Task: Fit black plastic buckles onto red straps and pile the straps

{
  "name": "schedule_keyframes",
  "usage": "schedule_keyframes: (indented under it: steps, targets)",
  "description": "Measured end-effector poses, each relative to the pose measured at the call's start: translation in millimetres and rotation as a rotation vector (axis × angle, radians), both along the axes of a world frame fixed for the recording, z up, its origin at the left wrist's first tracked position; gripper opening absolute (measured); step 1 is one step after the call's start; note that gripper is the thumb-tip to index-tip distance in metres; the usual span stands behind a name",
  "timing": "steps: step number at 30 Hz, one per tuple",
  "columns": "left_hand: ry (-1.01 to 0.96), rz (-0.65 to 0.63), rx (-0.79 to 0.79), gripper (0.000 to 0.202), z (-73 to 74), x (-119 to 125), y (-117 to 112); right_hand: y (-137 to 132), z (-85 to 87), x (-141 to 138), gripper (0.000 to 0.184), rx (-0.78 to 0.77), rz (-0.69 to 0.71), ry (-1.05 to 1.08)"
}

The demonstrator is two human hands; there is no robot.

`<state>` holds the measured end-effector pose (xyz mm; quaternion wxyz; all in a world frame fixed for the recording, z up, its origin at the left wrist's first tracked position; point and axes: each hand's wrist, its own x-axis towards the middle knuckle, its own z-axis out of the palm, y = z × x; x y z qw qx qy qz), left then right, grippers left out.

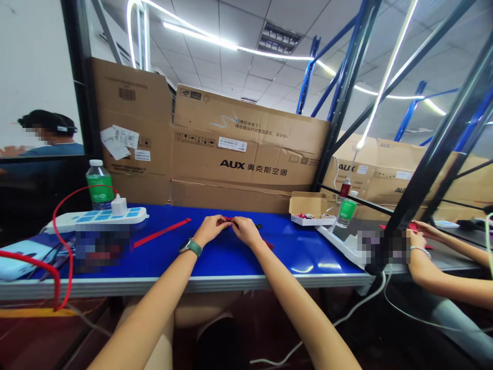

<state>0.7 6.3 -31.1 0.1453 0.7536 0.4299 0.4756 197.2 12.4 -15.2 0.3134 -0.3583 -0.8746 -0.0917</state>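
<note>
- Between my left hand (208, 229) and right hand (246, 230): a small red piece (224, 222), matt, too small to tell cloth from plastic
- Under my hands: a glossy blue tabletop (227, 264) with a smooth metal edge strip (200, 283)
- Left of my left hand: a smooth white plastic power strip (96, 218) and a clear plastic bottle (99, 185)
- Beyond my hands: matt brown corrugated cardboard boxes (246, 149)

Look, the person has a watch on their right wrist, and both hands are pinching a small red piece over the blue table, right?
Not quite: the watch is on the left wrist, not the right, as the head view shows. The rest stands: the left hand and right hand are pinching a small red piece over the blue table.
</note>
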Motion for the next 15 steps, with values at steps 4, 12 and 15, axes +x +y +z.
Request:
schedule_keyframes:
  steps: [4, 12, 15]
  targets:
    - [-0.098, -0.079, -0.045, 0.036, -0.9, 3.3, 0.8, 4.3, -4.9, 1.1, 0.012, 0.019, 0.124, 0.084]
    - [-0.453, -0.208, -0.139, 0.051, -0.8, 5.4, 7.9, 9.5, -8.5, -0.4, 0.010, -0.019, 0.237, 0.310]
    - [-0.468, -0.200, -0.154, 0.050, -0.6, 6.0, 7.8, 9.7, -9.4, -1.8, 0.010, 0.004, 0.255, 0.299]
